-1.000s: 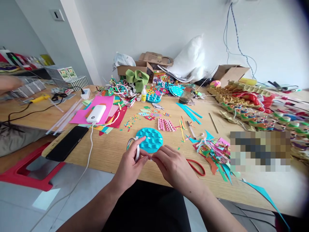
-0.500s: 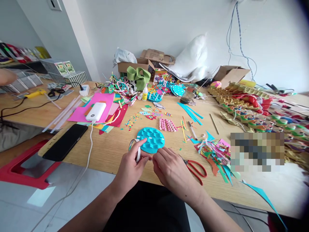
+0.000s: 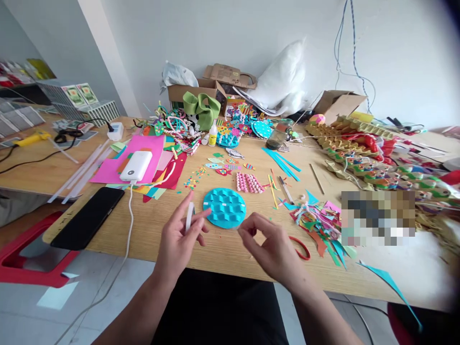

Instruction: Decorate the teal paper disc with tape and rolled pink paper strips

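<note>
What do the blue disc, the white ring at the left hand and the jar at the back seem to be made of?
Blue disc: probably paper or thin foam, matte; its raised bumps show little shine.
White ring: perhaps paper or plastic, smooth; its narrow pale edge leaves it open.
Jar: glass or clear plastic, see-through; something dark shows through its wall.

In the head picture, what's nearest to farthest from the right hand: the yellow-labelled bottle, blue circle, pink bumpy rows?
1. Blue circle, left of the right hand.
2. Pink bumpy rows, beyond the circle.
3. Yellow-labelled bottle, farther back, leftward.
</note>
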Tool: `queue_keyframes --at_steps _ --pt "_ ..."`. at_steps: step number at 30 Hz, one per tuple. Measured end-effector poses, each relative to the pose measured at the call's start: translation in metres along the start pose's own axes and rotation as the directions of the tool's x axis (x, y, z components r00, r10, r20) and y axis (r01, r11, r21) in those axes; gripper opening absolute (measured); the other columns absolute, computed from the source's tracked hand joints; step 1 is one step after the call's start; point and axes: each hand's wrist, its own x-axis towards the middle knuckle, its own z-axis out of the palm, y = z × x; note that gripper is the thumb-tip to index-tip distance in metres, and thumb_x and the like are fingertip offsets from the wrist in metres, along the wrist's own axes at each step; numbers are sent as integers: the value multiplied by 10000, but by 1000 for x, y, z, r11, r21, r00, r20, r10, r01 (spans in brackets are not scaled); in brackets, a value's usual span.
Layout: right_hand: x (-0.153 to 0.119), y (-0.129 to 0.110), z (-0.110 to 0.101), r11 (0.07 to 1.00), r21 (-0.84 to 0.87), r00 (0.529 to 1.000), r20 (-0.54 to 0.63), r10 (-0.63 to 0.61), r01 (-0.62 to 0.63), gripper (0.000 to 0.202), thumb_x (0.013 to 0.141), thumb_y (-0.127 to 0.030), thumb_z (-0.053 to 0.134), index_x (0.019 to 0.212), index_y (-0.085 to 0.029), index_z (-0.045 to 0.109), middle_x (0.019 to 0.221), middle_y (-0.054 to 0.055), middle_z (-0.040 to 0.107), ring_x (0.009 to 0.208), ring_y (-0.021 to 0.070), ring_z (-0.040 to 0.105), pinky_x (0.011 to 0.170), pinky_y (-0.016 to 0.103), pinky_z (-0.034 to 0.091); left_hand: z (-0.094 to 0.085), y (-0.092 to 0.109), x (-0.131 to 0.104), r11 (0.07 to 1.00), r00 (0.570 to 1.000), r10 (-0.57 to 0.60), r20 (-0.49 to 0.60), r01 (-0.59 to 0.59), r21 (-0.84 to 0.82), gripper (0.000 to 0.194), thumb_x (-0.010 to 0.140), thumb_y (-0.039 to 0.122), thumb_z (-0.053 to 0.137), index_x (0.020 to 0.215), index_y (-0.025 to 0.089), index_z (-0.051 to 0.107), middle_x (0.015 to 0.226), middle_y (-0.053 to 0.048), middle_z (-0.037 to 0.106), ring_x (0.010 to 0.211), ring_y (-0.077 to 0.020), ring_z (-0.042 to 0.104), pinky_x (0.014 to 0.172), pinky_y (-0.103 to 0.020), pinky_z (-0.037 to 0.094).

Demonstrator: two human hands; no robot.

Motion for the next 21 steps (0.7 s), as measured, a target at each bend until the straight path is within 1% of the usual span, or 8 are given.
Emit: queue_keyframes --at_steps 2,4,8,11,14,16,18,21 --pt "2 11 -2 954 189 971 -5 239 -233 182 841 -308 549 724 -171 576 631 0 564 571 113 517 533 232 411 -7 4 5 987 1000 -3 21 6 -159 765 778 340 656 1441 298 277 1164 -116 650 743 -148 625 504 -212 493" --pt "5 24 1 831 367 903 67 424 -417 236 797 -387 594 724 -163 581 550 -26 529 457 92 480 428 215 369 -13 9 8 955 997 -9 76 31 -294 747 789 383 627 1433 394 249 1280 -87 587 810 -158 637 497 -200 483" --pt "7 43 13 630 513 797 208 567 -583 264 736 -412 634 743 -157 565 467 -64 510 305 47 384 299 169 244 -17 10 10 928 980 -31 195 101 -358 636 796 428 593 1361 522 315 1313 -23 564 740 -127 632 325 -126 319" --pt "8 46 21 586 486 747 258 612 -648 250 727 -397 633 744 -161 552 402 -86 488 264 39 353 270 149 217 -16 0 8 964 945 2 327 85 -251 471 811 319 592 1240 497 508 1278 -11 593 625 -113 599 280 -137 306" --pt "10 47 24 578 448 719 267 641 -682 231 735 -381 617 728 -163 541 390 -89 490 260 38 364 264 139 230 -9 -14 5 992 903 53 426 -98 84 342 861 207 507 1141 347 644 1270 -54 601 670 -142 623 425 -226 499" --pt "11 49 25 580 426 709 265 653 -694 213 746 -366 603 730 -164 538 388 -91 491 262 39 371 264 136 242 -3 -26 3 893 887 136 440 -303 333 374 861 122 452 1117 288 670 1226 -69 633 783 -175 658 671 -304 571" --pt "12 52 25 582 409 702 266 661 -703 193 757 -350 592 737 -166 538 389 -93 491 264 41 376 264 136 249 3 -40 1 731 839 214 500 -477 489 455 827 41 422 1142 274 654 1220 -64 640 1009 -229 644 914 -388 514" --pt "12 56 26 587 388 697 275 662 -711 158 770 -319 579 734 -168 544 396 -94 493 270 42 383 268 139 255 10 -57 -3 465 771 252 585 -627 626 485 802 -7 393 1152 229 630 1272 -80 604 1083 -249 621 907 -406 526"
